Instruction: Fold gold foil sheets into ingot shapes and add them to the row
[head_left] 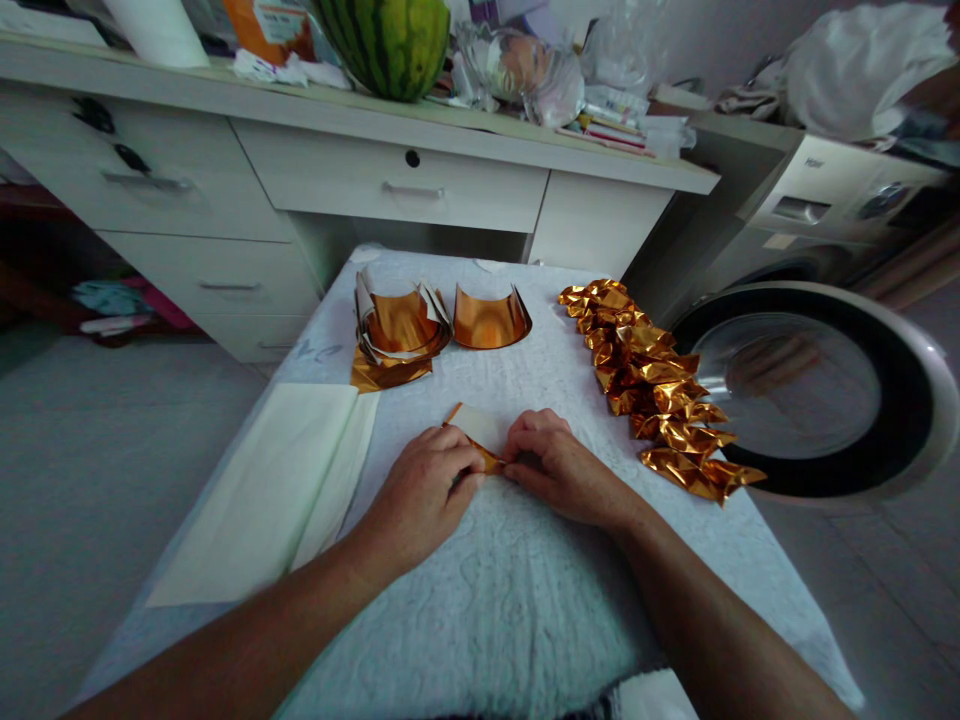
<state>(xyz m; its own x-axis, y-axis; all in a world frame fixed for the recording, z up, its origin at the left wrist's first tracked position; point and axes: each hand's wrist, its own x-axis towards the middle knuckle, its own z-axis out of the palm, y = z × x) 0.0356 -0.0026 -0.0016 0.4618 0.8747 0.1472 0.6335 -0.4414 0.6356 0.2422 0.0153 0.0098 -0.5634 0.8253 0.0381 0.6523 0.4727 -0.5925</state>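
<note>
Between my two hands is a sheet of gold foil paper (480, 428), its pale side up and a gold strip along its near edge. My left hand (431, 480) pinches that near edge with thumb and fingers. On the other end, my right hand (559, 465) has its fingers closed on the same edge. Beyond them stand a stack of curled gold foil sheets (401, 325) and a smaller curled gold sheet stack (491, 320). A row of folded gold foil pieces (652, 385) runs along the right side of the table.
White paper sheets (255, 490) lie at the table's left. The cloth-covered table (525, 600) faces a white desk (465, 190) bearing a watermelon (390, 45) and plastic bags. An open washing machine door (810, 390) stands close to the table's right edge.
</note>
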